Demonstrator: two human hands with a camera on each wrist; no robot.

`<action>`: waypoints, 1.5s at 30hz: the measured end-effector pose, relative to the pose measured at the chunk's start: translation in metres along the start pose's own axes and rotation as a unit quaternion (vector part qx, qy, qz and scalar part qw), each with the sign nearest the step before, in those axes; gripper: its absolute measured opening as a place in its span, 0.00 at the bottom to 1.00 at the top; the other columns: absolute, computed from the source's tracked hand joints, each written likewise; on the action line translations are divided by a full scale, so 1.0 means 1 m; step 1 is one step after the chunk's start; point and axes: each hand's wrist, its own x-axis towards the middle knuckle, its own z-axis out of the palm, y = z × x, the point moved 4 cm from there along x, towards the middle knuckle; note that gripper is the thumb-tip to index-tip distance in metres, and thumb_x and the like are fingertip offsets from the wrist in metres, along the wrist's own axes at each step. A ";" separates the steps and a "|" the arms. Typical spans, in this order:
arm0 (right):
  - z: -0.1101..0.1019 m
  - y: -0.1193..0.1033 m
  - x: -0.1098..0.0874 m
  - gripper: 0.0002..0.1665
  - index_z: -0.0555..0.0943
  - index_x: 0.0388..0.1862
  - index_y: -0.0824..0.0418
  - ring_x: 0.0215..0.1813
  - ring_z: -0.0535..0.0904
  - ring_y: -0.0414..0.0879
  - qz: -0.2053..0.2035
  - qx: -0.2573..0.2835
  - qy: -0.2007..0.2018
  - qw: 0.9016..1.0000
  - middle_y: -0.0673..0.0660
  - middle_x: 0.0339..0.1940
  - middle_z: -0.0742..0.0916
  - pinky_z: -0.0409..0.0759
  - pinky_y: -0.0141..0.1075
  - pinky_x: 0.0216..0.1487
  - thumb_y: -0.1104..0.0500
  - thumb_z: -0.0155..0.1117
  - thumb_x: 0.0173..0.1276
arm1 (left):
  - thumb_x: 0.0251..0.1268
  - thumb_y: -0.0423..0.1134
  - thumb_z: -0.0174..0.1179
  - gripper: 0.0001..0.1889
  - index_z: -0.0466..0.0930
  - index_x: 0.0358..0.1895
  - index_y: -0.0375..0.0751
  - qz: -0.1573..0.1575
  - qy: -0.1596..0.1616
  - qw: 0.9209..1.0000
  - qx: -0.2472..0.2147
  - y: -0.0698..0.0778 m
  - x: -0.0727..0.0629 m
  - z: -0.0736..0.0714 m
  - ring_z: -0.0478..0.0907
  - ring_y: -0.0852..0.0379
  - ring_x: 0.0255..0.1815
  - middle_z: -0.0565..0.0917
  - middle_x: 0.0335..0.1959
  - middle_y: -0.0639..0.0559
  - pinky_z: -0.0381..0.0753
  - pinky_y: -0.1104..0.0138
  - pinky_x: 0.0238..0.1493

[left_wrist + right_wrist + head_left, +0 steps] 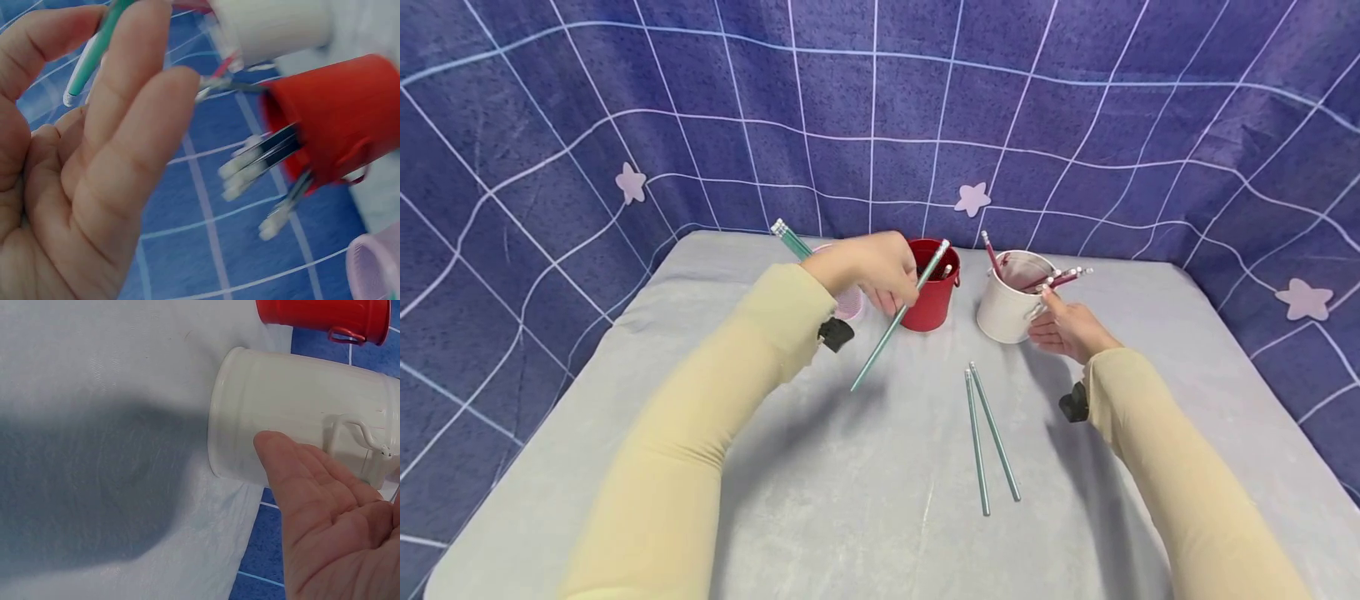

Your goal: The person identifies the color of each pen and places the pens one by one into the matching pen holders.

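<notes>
My left hand [883,271] pinches a metallic green pencil [880,346] by its upper part, white eraser end up, just in front of a red bucket [927,315]. Black pencils [275,150] stick out of that bucket. Behind the left wrist, partly hidden, a pink mesh cup [849,305] stands with green pencils [792,239] in it. My right hand [1071,329] is at the side of a white bucket [998,310], its fingers extended along the wall near the wire handle [356,428]. Dark red pencils [991,254] lean inside this bucket.
Two green pencils [977,446] lie side by side on the grey-covered table [865,500], in front of the white bucket. A blue grid-patterned curtain [850,100] with pale stars [972,200] rises behind the table's back edge.
</notes>
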 end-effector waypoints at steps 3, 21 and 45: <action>0.000 0.001 0.000 0.52 0.56 0.64 0.87 0.60 0.74 0.57 0.001 -0.002 0.000 1.000 0.83 0.65 0.65 0.67 0.47 0.67 0.36 0.24 0.75 | 0.56 0.31 0.57 0.04 0.79 0.27 0.36 0.015 0.032 0.999 0.005 0.003 -0.012 -0.017 0.81 0.59 0.22 0.80 0.19 0.51 0.84 0.68 0.33; 0.002 -0.004 0.001 0.53 0.53 0.65 0.87 0.69 0.61 0.69 0.003 0.013 0.005 1.000 0.83 0.65 0.63 0.63 0.49 0.69 0.35 0.23 0.74 | 0.56 0.36 0.58 0.10 0.81 0.36 0.32 0.070 0.415 0.907 0.019 -0.093 -0.017 -0.082 0.81 0.46 0.41 0.86 0.38 0.39 0.79 0.59 0.47; 0.003 0.002 0.002 0.51 0.55 0.64 0.88 0.63 0.70 0.61 -0.002 0.013 0.020 1.000 0.83 0.65 0.65 0.70 0.44 0.65 0.37 0.24 0.75 | 0.62 0.26 0.55 0.05 0.74 0.28 0.36 0.041 0.476 0.732 -0.485 -0.176 -0.018 -0.071 0.80 0.66 0.16 0.81 0.15 0.56 0.83 0.75 0.28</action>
